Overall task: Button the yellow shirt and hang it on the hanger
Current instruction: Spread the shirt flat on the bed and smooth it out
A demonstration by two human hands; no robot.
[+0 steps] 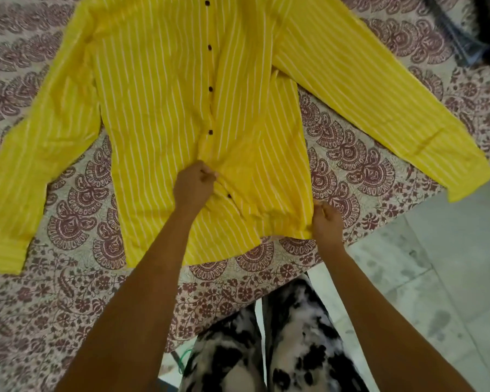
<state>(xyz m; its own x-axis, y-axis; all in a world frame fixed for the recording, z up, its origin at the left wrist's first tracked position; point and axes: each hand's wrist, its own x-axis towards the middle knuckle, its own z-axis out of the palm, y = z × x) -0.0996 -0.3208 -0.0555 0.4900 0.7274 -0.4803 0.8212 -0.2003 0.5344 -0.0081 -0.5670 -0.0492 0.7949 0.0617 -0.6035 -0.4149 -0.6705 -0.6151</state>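
Paisley sheet (351, 154) holds striped yellow shirt (159, 108); left hand (193, 183) pinches placket (210, 154), right hand (326, 222) hem (289, 236)

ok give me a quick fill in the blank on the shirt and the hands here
The yellow shirt has thin ____ stripes.
The left hand pinches it along the row of dark ____.
The right hand grips its bottom edge, and both long ____ lie spread out sideways.
Missing words: white; buttons; sleeves.
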